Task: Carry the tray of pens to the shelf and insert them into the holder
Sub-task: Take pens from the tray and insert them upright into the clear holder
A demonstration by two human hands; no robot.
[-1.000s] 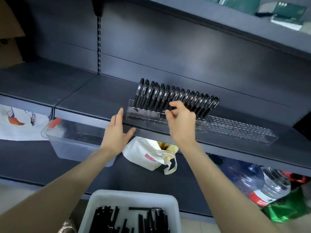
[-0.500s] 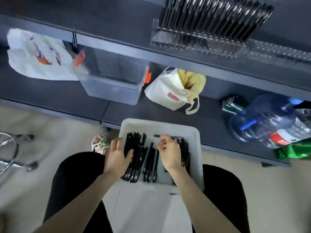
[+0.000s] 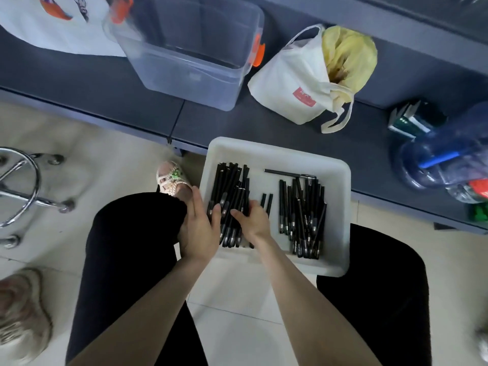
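left hand (image 3: 202, 228) touches pens (image 3: 229, 186) | right hand (image 3: 250, 220) grips pens | in tray (image 3: 277, 149)

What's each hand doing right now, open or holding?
Left hand: open, thumb on the pens in the tray.
Right hand: closed on pens from that pile.

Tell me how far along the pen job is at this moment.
Done: the white tray rests on the person's lap at the lower shelf. In hand: the right hand curls into the left pile of pens, with the left hand lying against it. Left: that pile and the right pile are uninserted; the holder is out of view.
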